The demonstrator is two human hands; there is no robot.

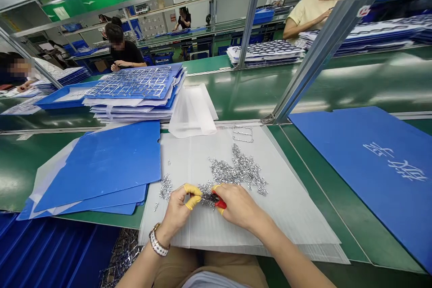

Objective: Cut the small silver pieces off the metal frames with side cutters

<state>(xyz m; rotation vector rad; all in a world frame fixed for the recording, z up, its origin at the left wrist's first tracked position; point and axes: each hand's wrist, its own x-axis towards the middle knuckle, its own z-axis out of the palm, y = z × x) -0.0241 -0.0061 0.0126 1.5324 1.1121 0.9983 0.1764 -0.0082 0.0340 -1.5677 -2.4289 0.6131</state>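
My left hand (180,207), with yellow finger cots on thumb and forefinger and a watch on the wrist, pinches a small metal part at the edge of a pile of small silver metal parts (238,172). My right hand (236,204) is closed round a small red-handled cutter (220,204) whose tip meets that part. Both hands rest over a white corrugated sheet (286,202). A smaller heap of parts (165,187) lies just left of my left hand. A metal frame piece (242,133) lies at the far edge of the sheet.
Blue plastic sheets (104,162) lie stacked to the left, and a large blue sheet (378,166) to the right. A stack of blue trays with metal frames (135,83) and clear bags (192,110) sit behind. Other people work at benches beyond a slanted metal post (317,49).
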